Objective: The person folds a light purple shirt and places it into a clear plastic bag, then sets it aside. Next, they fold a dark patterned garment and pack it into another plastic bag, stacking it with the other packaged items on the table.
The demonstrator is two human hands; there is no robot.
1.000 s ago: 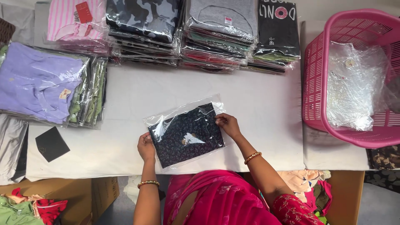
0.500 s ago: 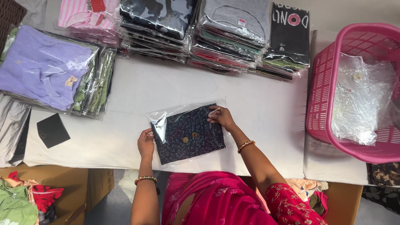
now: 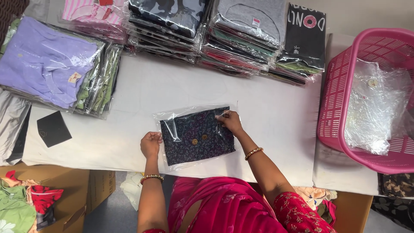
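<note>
While the right hand (image 3: 230, 123) pinches the top right corner of a clear plastic bag (image 3: 196, 134), its grip closed on the film there, the left hand (image 3: 151, 144) curls loosely against the bag's left edge, fingers bent inward; whether that grip actually holds the plastic cannot be told. Both forearms reach up from the bottom of the frame, the right one angled in from the lower right with a gold bangle at the wrist, the left one nearly straight with a beaded bracelet. Inside the bag lies a folded dark floral garment (image 3: 198, 138) with two small buttons, flat on the white worktop (image 3: 276, 121) just in front of the person. Stacks of bagged clothes (image 3: 224, 34) line the far edge, and a lilac-topped pile (image 3: 47, 64) sits at far left beside a black card (image 3: 52, 128). At right, a pink basket (image 3: 340, 95) holds crumpled clear bags and is cut off by the frame. Glare on the film blurs the garment's upper left corner.
</note>
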